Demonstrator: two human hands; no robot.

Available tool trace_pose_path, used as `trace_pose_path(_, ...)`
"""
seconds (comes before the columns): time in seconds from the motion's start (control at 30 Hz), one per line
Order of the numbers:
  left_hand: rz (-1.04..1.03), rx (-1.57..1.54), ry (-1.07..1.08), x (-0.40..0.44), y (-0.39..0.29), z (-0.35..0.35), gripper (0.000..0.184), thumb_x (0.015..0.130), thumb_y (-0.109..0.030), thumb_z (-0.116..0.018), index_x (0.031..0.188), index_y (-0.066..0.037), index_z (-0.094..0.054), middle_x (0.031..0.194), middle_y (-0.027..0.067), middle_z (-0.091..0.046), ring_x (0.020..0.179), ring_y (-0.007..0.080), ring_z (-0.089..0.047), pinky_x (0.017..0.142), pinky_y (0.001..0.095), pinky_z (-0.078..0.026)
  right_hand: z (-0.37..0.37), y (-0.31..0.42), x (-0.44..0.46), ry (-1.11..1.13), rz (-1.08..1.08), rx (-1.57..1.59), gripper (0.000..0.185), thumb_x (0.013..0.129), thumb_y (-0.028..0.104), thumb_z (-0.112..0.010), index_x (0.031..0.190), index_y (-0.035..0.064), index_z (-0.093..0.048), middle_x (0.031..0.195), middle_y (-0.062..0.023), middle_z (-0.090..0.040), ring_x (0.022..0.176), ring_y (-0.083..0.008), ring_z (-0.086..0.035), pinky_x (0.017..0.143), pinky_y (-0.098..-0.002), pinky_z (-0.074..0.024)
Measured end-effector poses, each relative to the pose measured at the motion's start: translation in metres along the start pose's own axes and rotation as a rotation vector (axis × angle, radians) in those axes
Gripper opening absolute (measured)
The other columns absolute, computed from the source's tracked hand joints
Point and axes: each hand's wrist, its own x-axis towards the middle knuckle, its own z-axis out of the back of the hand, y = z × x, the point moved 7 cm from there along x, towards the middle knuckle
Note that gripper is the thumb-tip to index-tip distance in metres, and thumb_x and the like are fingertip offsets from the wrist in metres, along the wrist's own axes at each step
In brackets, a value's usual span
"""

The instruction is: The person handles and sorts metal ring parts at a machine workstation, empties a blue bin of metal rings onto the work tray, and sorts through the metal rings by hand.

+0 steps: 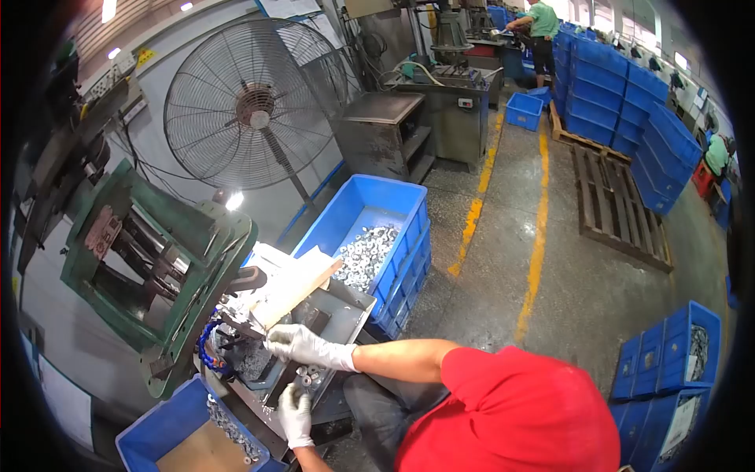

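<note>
My right hand (301, 347), in a white glove, is closed at the edge of the machine's work area. Its fingertips are pinched together, and what they hold is too small to make out. Lower down, my left hand (295, 415), also gloved, has its fingers slightly apart beside a small tray. Several small metal rings (311, 375) lie in that tray, close to the left fingertips. The green press-like machine (161, 267) stands in front of my hands, with a blue segmented coolant hose (208, 346) at its base. A tan board (303, 289) rests above my right hand.
A blue crate (409, 228) of small metal parts (368, 256) stands beyond the bench; another blue bin (165, 421) is at lower left. A large fan (254, 118) stands behind. Stacked blue crates (598, 86), a wooden pallet (621, 204) and a co-worker (543, 23) are farther off.
</note>
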Motion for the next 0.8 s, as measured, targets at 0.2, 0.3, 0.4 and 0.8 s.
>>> trace_pose_path(0.2, 0.103, 0.201, 0.134, 0.022, -0.025, -0.015, 0.027, 0.075, -0.011, -0.075, 0.100, -0.003, -0.070, 0.088, 0.0112, -0.071, 0.081, 0.0209, -0.068, 0.076, 0.0341, -0.053, 0.022, 0.029, 0.049, -0.157, -0.076, -0.311, 0.034, 0.094, 0.029, -0.064, 0.120, 0.0052, -0.068, 0.094, -0.0091, -0.074, 0.084, -0.0197, -0.070, 0.082, -0.0348, -0.0556)
trace_pose_path(0.3, 0.088, 0.159, 0.104, 0.020, -0.017, -0.018, 0.022, 0.079, -0.017, -0.075, 0.097, -0.005, -0.071, 0.089, 0.0137, -0.072, 0.083, 0.0243, -0.070, 0.078, 0.0352, -0.054, 0.029, 0.024, 0.061, -0.152, 0.018, -0.378, 0.039, 0.096, 0.026, -0.064, 0.125, 0.0003, -0.065, 0.114, -0.0117, -0.072, 0.101, -0.0176, -0.068, 0.093, -0.0315, -0.0522)
trace_pose_path(0.4, 0.062, 0.329, 0.094, 0.017, -0.025, -0.014, 0.020, 0.085, -0.023, -0.071, 0.097, -0.007, -0.069, 0.094, 0.0178, -0.071, 0.092, 0.0352, -0.069, 0.082, 0.0422, -0.054, 0.026, 0.027, 0.060, -0.074, -0.062, -0.318, 0.036, 0.096, 0.022, -0.067, 0.124, -0.0007, -0.065, 0.112, -0.0103, -0.073, 0.101, -0.0142, -0.066, 0.090, -0.0277, -0.0514)
trace_pose_path(0.8, 0.165, -0.050, -0.184, 0.010, -0.003, 0.005, 0.013, 0.094, -0.017, -0.062, 0.096, -0.005, -0.065, 0.084, 0.0134, -0.070, 0.070, 0.0260, -0.070, 0.064, 0.0380, -0.053, -0.001, 0.018, 0.090, 0.116, -0.023, -0.440, 0.036, 0.095, 0.026, -0.066, 0.122, 0.0020, -0.067, 0.112, -0.0136, -0.073, 0.102, -0.0219, -0.068, 0.091, -0.0338, -0.0508)
